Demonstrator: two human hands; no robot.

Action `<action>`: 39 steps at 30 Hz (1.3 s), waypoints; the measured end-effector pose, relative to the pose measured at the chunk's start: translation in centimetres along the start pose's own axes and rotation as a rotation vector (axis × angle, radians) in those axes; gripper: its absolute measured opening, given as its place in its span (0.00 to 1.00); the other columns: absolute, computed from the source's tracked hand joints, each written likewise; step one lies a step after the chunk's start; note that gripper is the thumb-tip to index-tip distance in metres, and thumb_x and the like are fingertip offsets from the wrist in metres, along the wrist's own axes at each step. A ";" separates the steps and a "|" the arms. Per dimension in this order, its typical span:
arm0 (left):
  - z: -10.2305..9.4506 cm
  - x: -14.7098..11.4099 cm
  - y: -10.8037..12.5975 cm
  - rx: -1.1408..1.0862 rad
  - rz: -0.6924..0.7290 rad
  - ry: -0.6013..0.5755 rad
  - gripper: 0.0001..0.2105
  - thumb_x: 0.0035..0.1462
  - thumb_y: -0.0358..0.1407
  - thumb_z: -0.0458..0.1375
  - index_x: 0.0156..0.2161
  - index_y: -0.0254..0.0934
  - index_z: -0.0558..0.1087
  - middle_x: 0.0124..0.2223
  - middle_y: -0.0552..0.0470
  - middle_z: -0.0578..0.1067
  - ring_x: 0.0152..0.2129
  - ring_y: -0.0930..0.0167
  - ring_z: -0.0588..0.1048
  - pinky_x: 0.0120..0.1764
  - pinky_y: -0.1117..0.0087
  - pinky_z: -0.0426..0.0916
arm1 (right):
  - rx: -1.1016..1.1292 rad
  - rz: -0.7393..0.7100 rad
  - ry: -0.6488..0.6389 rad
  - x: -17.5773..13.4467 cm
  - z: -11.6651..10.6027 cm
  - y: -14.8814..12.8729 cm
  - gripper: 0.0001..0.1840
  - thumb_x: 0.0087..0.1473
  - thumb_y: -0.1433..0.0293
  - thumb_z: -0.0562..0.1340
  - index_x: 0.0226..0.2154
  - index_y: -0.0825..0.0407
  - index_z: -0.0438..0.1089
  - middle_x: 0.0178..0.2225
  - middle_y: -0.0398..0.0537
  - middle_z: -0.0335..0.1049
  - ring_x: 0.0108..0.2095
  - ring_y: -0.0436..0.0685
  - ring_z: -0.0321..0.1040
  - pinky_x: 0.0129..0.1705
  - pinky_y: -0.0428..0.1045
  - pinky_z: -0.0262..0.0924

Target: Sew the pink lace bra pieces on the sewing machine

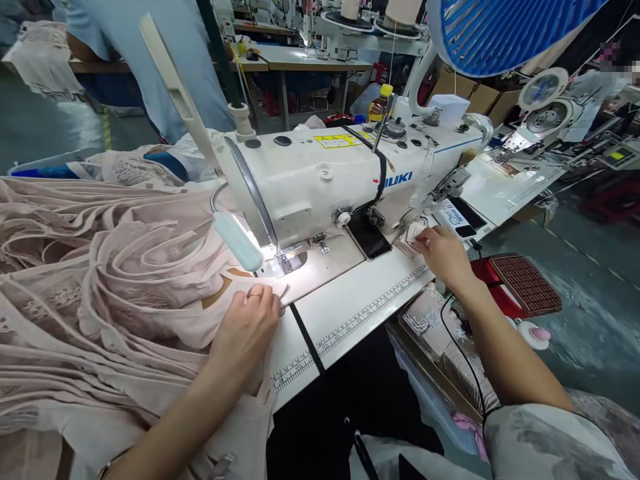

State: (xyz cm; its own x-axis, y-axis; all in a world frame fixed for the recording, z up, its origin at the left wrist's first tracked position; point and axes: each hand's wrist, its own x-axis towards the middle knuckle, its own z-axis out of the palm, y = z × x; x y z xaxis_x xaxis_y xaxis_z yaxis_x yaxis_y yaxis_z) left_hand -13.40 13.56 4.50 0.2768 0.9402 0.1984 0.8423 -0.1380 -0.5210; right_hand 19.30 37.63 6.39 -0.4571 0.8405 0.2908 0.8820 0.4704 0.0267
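My left hand, a ring on one finger, is closed on the edge of a pale pink garment just in front of the sewing machine's needle area. The garment belongs to a large heap of similar pieces with straps and lace on the left. The white sewing machine stands across the table, its small lamp lighting the presser foot. On the right, my right hand pinches at a small pile of beige fabric pieces; its fingertips partly cover them.
A phone lies by the machine's base. A printed ruler runs along the table's front edge. Below right stands a box of small fabric pieces, crossed by a black cable. A blue fan hangs above; a person in light blue is behind.
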 end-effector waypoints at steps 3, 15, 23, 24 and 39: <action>1.0 0.8 0.0 -0.016 -0.026 0.124 0.15 0.56 0.17 0.48 0.31 0.29 0.76 0.33 0.39 0.77 0.29 0.61 0.77 0.30 0.64 0.72 | 0.001 0.003 0.087 0.1 0.1 0.2 0.18 0.64 0.66 0.52 0.36 0.55 0.76 0.35 0.59 0.74 0.34 0.64 0.71 0.34 0.55 0.61; 3.9 -0.5 -0.5 -0.276 -0.130 0.145 0.17 0.65 0.23 0.50 0.54 0.31 0.75 0.54 0.42 0.80 0.50 0.61 0.78 0.43 0.66 0.75 | 0.922 -0.406 -0.374 -1.3 2.1 -14.4 0.17 0.63 0.68 0.53 0.44 0.47 0.77 0.33 0.43 0.77 0.26 0.52 0.71 0.29 0.47 0.64; 2.4 1.5 4.3 -0.176 -0.032 0.065 0.19 0.64 0.19 0.47 0.57 0.18 0.72 0.53 0.26 0.77 0.48 0.50 0.80 0.39 0.58 0.77 | 0.278 -0.743 -0.112 1.5 3.7 -15.7 0.14 0.65 0.71 0.55 0.31 0.52 0.73 0.34 0.55 0.75 0.34 0.61 0.69 0.40 0.54 0.61; 2.1 1.7 4.6 -0.172 -0.024 0.060 0.19 0.64 0.20 0.47 0.57 0.18 0.72 0.54 0.26 0.77 0.48 0.50 0.80 0.37 0.59 0.77 | 0.195 -0.768 -0.114 1.6 3.4 -16.1 0.15 0.64 0.72 0.54 0.29 0.52 0.72 0.34 0.55 0.75 0.33 0.61 0.68 0.40 0.54 0.59; 3.7 1.1 0.9 -0.522 -0.344 0.084 0.18 0.62 0.19 0.49 0.53 0.26 0.75 0.53 0.39 0.80 0.50 0.63 0.79 0.49 0.66 0.76 | 0.590 -0.460 -0.355 1.8 4.1 -21.2 0.07 0.61 0.70 0.57 0.30 0.50 0.66 0.27 0.45 0.71 0.30 0.56 0.65 0.35 0.49 0.54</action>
State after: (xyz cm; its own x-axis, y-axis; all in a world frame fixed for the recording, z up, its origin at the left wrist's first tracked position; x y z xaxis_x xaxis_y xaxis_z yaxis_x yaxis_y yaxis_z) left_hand -14.10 15.63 1.17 -0.0323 0.9333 0.3578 0.9985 0.0141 0.0533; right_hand -0.70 30.26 2.41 -0.8540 0.5177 0.0519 0.4378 0.7689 -0.4661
